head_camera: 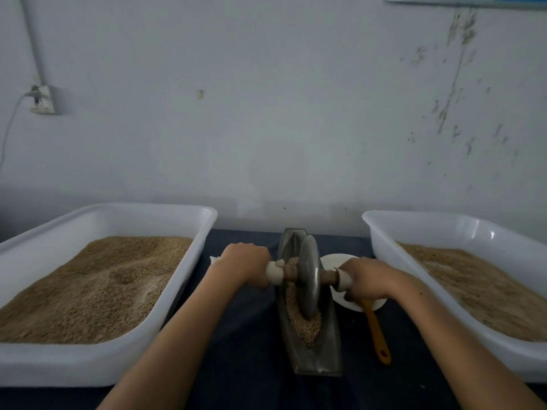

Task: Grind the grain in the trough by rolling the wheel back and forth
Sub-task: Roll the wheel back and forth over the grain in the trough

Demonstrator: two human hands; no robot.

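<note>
2 white tubs (201, 232) w/ grain, white bowl (334, 260), orange-handled utensil (377, 335).

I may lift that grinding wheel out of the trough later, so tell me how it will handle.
The wheel looks like solid metal, so probably heavy for its size. It is a thin disc on an axle, so it would likely roll or topple if released. Both the left hand and right hand hold cloth-wrapped handles, suggesting bare ones slip.

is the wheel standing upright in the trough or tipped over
Upright. The wheel stands on edge in the trough, its rim down in the grain, with both hands gripping the axle ends.
</note>
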